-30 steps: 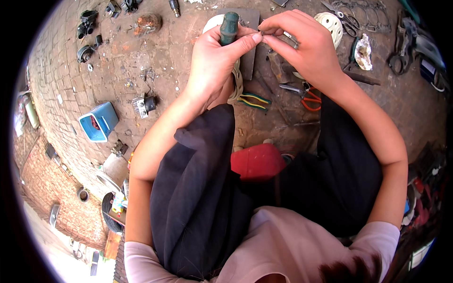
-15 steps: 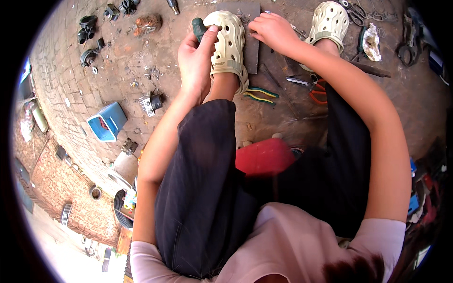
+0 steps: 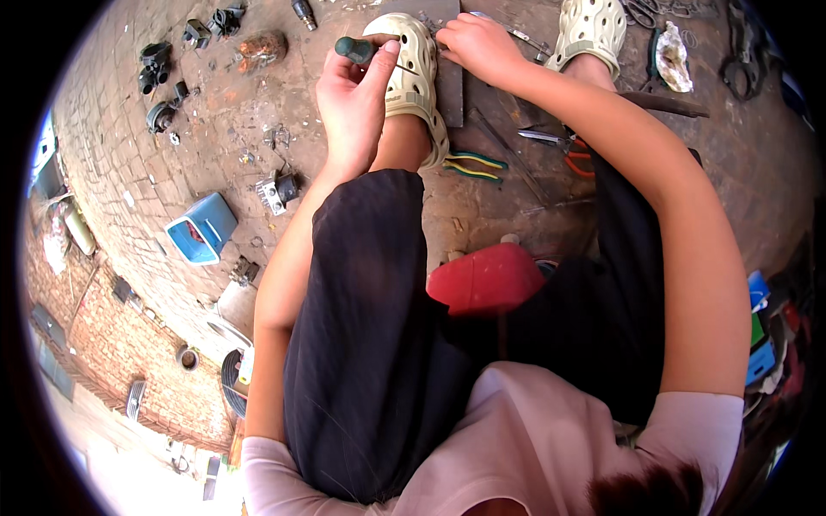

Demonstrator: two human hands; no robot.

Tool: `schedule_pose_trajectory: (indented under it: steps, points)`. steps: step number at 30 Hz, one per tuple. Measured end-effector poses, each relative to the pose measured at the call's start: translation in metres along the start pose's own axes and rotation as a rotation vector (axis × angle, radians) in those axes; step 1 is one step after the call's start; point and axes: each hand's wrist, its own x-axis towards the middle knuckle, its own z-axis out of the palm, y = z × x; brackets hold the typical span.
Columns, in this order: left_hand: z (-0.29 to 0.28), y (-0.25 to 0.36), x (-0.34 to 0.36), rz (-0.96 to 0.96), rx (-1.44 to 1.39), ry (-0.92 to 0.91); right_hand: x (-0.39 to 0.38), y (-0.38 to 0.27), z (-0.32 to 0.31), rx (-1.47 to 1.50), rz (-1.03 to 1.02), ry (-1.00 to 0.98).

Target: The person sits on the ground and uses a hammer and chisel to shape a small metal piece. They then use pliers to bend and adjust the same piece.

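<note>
My left hand (image 3: 351, 99) is closed round a screwdriver (image 3: 354, 50) with a dark green handle, just over my left clog. The thin shaft sticks out past my thumb toward the right. Across from it, my right hand (image 3: 483, 50) has its fingers curled together at the edge of a flat dark metal plate (image 3: 450, 101). What those fingers pinch, if anything, is hidden. My left cream clog (image 3: 411, 64) rests beside the plate, partly behind the left hand.
Yellow-green handled pliers (image 3: 476, 165), orange-handled scissors (image 3: 578, 159) and a long rod (image 3: 503, 142) lie on the ground. Black parts (image 3: 156, 67) and a blue bin (image 3: 203, 227) are at left. A red seat (image 3: 483, 279) is beneath me.
The screwdriver has turned, so its handle points more to the left and its shaft shows. My right hand has shifted slightly left and up. The whole view has also shifted a little.
</note>
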Motion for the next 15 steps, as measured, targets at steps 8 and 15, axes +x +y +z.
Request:
schedule_pose_trajectory:
  steps: [8,15]
  points:
    - [0.000,-0.003,0.001,-0.005,0.001,0.008,0.004,-0.010,0.001,-0.002,0.169,-0.073]
    - [0.001,-0.002,-0.002,-0.033,0.009,-0.030,0.012,-0.007,0.000,0.025,0.140,-0.042]
